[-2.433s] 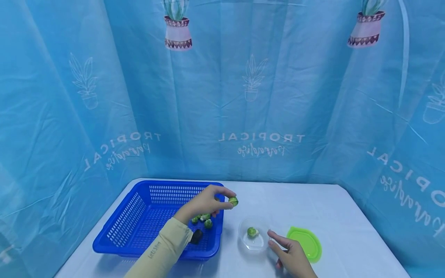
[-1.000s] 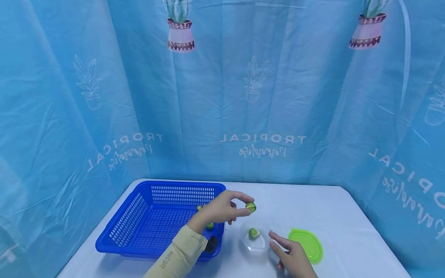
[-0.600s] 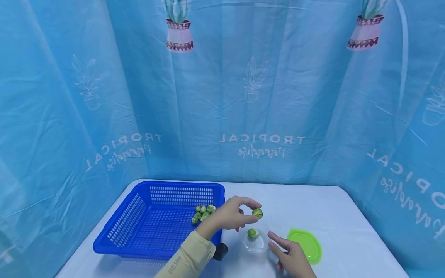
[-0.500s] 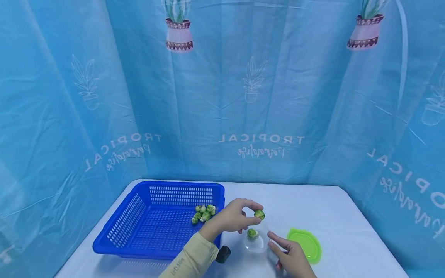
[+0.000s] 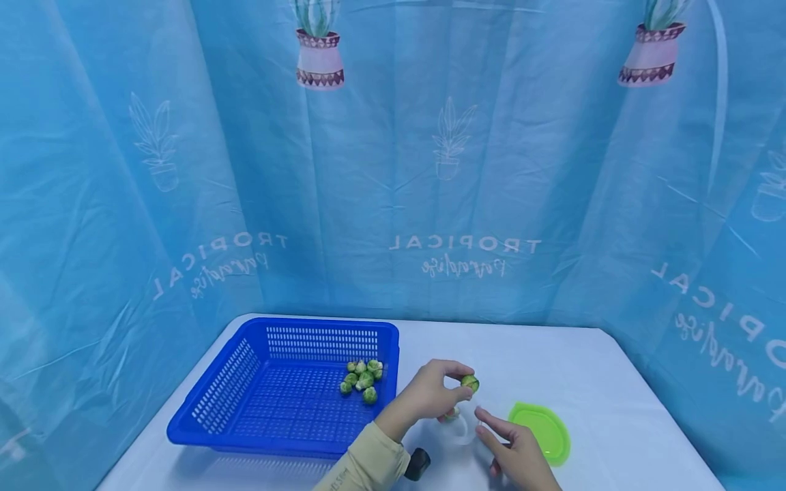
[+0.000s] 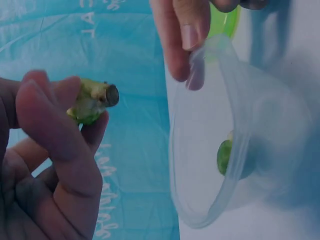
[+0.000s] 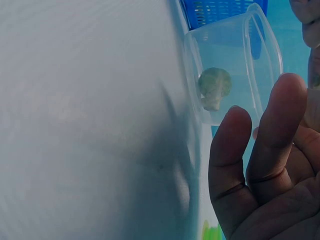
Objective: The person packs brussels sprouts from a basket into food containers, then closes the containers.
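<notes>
My left hand (image 5: 432, 391) pinches a Brussels sprout (image 5: 470, 383) between thumb and fingertips, above and beside a clear plastic container (image 6: 232, 100). The held sprout's cut brown stem end shows in the left wrist view. One other sprout (image 7: 215, 86) lies inside the container; in the head view my left hand partly covers it. My right hand (image 5: 518, 450) pinches the container's rim from the right, thumb and finger on either side of the wall. The container stands upright on the table, its mouth uncovered.
A blue perforated basket (image 5: 270, 447) stands at the left, with several Brussels sprouts (image 5: 365, 378) in its right end. A green lid (image 5: 543, 431) lies on the white table (image 5: 528, 354) behind my right hand. Blue curtains (image 5: 393, 170) surround the table.
My left hand has carried the sprout from over the basket's right edge, rightward and lower, to the container. My right hand has stayed at the rim.
</notes>
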The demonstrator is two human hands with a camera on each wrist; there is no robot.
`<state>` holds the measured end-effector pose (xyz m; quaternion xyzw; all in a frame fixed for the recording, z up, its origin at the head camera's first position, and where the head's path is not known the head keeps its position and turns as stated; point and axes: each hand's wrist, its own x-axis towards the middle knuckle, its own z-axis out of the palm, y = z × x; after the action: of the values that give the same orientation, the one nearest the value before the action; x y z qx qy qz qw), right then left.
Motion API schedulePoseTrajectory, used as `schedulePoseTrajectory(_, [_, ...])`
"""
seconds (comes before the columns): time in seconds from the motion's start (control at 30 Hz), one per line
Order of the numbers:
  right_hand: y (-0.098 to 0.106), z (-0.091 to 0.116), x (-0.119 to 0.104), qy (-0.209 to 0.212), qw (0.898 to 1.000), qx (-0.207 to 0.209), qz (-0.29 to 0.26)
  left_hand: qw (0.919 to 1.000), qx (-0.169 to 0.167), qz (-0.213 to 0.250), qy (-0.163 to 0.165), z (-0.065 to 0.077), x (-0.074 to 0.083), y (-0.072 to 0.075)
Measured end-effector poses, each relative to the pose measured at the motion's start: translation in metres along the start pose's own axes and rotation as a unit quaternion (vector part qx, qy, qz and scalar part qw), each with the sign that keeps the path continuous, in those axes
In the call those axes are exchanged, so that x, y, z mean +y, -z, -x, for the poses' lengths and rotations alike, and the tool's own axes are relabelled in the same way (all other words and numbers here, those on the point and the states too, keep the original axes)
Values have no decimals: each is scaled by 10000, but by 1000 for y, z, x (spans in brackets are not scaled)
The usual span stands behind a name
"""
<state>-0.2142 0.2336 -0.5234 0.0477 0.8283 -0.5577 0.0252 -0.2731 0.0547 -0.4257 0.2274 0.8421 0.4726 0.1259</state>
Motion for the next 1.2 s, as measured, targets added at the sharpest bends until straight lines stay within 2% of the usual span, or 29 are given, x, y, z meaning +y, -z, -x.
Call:
schedulePoseTrajectory(0.17, [0, 1, -1, -127, 9999, 37, 63, 9996, 88, 164, 214, 1, -6, -16])
schedulePoseTrajectory(0.37, [-2, 0, -3, -127, 9999, -9, 90, 9973, 250, 485, 492, 2, -22, -29])
schedulePoseTrajectory(0.63, [-3, 0, -3, -27, 10000, 10, 26, 9940, 646, 624, 630, -1, -36, -35])
schedulePoseTrajectory(0.73, [-3, 0, -3, -29, 10000, 11, 6, 9930, 701, 599, 745, -1, -38, -37])
schedulePoseTrajectory(1.2, [-2, -1, 1, 4, 10000, -18, -14, 9924, 795, 509, 783, -3, -40, -41])
